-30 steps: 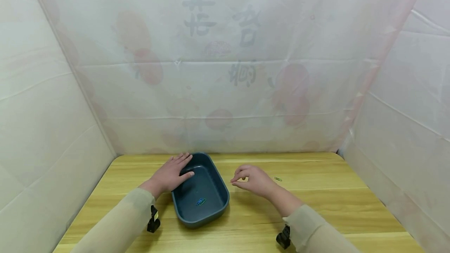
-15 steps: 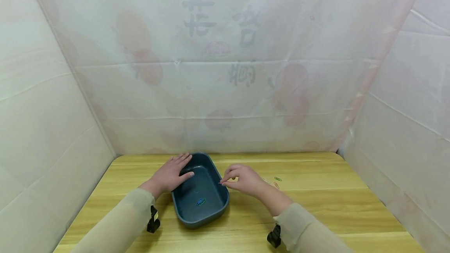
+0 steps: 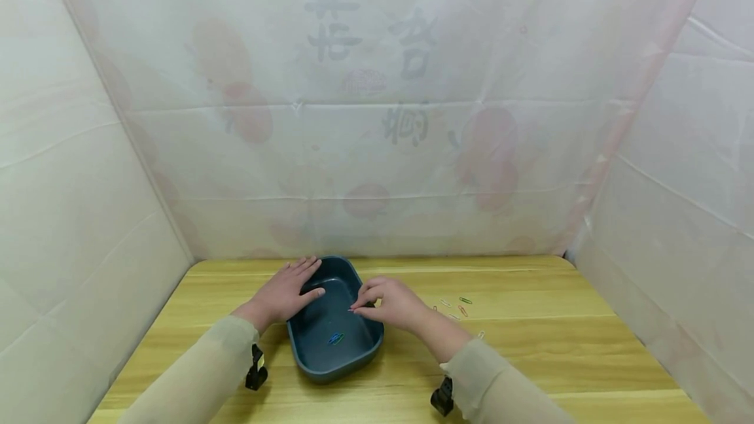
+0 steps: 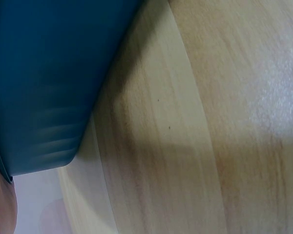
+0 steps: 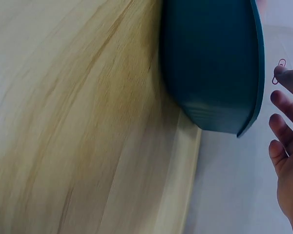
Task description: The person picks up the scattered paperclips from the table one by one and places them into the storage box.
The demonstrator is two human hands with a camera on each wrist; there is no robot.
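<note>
A dark blue plastic bin [image 3: 365, 339] stands on the wooden table [image 3: 530, 358], with two small paper clips [image 3: 336, 339] lying on its floor. My left hand [image 3: 306, 280] rests flat on the bin's far left rim, fingers straight and thumb pointing over the inside. Over the bin's right rim, my right hand [image 3: 357, 308] pinches a pink paper clip [image 5: 282, 65] between thumb and fingertip. In the right wrist view the clip sticks out past the fingertips [image 5: 285, 77], above the bin [image 5: 210, 63]. The left wrist view shows only the bin's outer wall [image 4: 49, 73] and table.
Several loose coloured paper clips [image 3: 462, 309] lie on the table to the right of the bin, one more [image 3: 481, 334] nearer me. White sheeting walls close in the table at the back and on both sides.
My right hand has moved left from the table beside the bin to above its right rim, with the clip pinched. More loose clips show where the hand was. The left hand has stayed put.
</note>
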